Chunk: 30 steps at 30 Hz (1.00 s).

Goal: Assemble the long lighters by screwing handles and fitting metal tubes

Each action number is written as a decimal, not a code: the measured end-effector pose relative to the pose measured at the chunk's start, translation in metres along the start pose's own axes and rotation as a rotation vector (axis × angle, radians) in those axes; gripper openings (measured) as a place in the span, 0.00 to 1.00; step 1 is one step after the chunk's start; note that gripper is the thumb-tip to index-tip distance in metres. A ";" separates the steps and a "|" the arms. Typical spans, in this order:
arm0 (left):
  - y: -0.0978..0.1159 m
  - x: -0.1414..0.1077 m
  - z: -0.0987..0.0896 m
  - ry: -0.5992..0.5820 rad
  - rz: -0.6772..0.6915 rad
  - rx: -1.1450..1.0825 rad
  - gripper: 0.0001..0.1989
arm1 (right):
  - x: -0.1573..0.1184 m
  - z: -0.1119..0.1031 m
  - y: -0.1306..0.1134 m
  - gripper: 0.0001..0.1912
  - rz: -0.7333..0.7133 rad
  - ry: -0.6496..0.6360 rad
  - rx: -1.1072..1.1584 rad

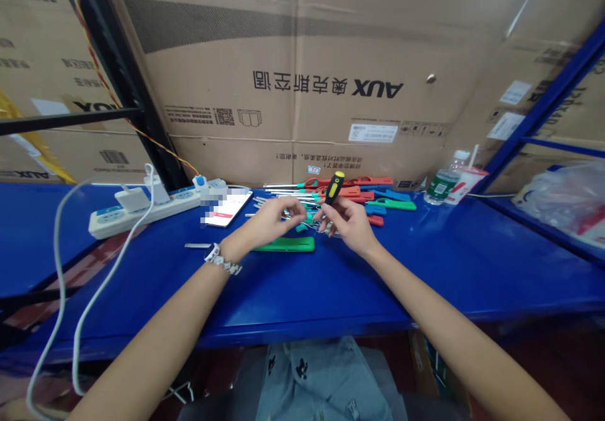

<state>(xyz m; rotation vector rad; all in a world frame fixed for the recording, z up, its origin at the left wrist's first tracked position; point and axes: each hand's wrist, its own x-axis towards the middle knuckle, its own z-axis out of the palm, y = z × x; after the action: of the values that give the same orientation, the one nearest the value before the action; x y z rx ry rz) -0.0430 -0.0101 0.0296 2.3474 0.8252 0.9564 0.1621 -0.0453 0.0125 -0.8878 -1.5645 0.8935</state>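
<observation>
A screwdriver (334, 188) with a black and yellow handle is in my right hand (348, 224), its handle leaning upward. The fingers of that hand are bent around it, low over small metal parts on the table. Just to the left, my left hand (278, 220) has thumb and fingers curled together; anything between them is too small to make out. Below it lies a green long-necked lighter (288, 244), its metal tube pointing left under my wrist. Behind both hands is a pile of similar lighters: a red one (359, 192), a green one (392, 204) and several others.
The blue table (331, 288) backs onto large cardboard boxes (283, 43). At left are a phone (229, 208) and a white power strip (155, 207) with plugged-in cables. A bottle (444, 181) and a cup (466, 184) with a straw stand at right, near a plastic bag (562, 194).
</observation>
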 end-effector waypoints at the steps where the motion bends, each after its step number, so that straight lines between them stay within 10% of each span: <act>1: -0.004 -0.003 0.001 -0.085 0.010 0.022 0.07 | 0.000 -0.002 0.000 0.22 0.009 0.025 -0.003; 15: -0.013 -0.002 0.021 -0.274 0.055 0.157 0.07 | -0.024 -0.047 0.012 0.16 0.344 0.122 -1.085; 26: -0.016 -0.001 0.025 -0.243 0.026 0.145 0.10 | -0.025 -0.049 0.015 0.20 0.373 0.076 -1.174; 30: -0.008 0.004 0.028 -0.140 0.034 0.110 0.09 | -0.027 -0.041 0.010 0.19 0.156 0.189 -1.104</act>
<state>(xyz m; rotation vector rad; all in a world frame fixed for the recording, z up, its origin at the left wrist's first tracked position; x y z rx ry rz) -0.0227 -0.0071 0.0082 2.4973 0.8032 0.7677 0.2073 -0.0607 -0.0022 -1.8086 -1.8028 -0.0549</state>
